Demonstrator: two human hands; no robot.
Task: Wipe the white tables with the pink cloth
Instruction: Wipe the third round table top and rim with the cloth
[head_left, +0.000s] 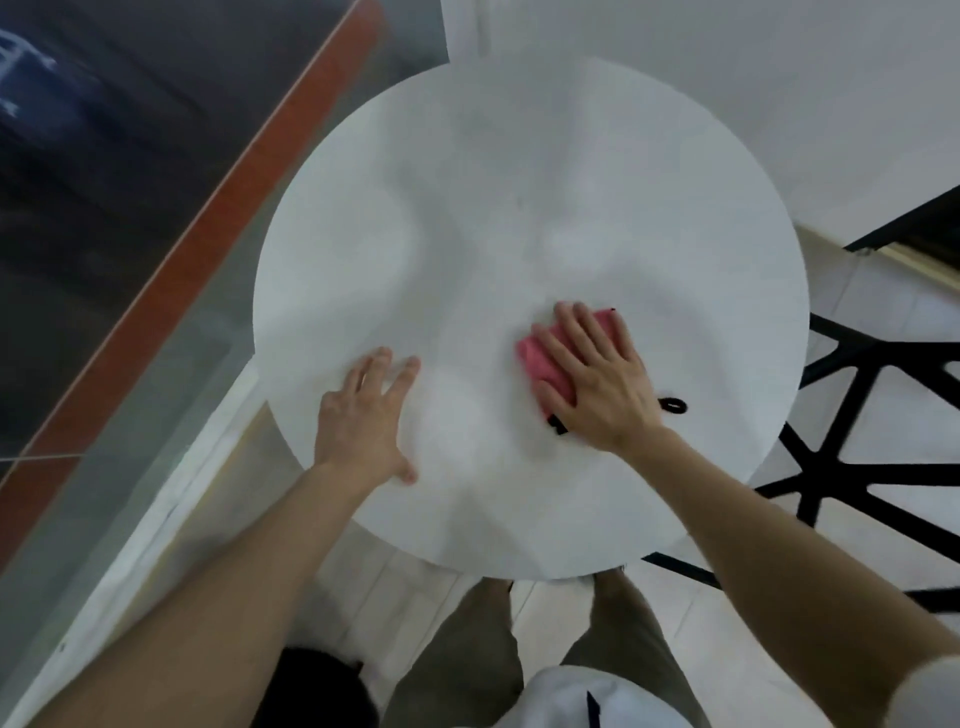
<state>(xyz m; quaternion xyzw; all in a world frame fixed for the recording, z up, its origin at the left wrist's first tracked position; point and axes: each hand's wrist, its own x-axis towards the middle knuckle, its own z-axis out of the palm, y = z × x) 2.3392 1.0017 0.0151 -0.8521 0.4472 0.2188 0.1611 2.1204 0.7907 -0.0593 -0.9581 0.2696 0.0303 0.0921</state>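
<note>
Table (519, 182): a round white top is seen from above. Soft pale patches and faint shading are spread over it ahead of both sets of fingertips.

Glass panel (156, 364): an orange-red strip runs along it, and it is set well out past the left little finger.

Floor (883, 322): pale tiles are seen beyond the table rim, out past the right little finger.

Black frame (857, 415): crossed black bars stand on the tiles, well apart from the right hand on its little-finger side.

Left hand (363, 421): it is laid palm-down on the bare tabletop. The fingers are straight and slightly spread, the thumb is held out toward the right hand, and nothing is held.

Right hand (597, 374): it is pressed flat on the cloth, with straight fingers a little apart and the thumb lying along the cloth's edge.

Pink cloth (540, 358): it is folded into a compact pad and lies flat on the table beneath the right palm and fingers. Most of it is covered. Pink is left showing on the thumb and forefinger side and between the fingers near their tips. Dark trim is seen just past the outer fingertips and beside the base of the thumb.

Black loop (674, 405): a small dark ring lies on the table just beside the heel of the right hand, on the little-finger side.
</note>
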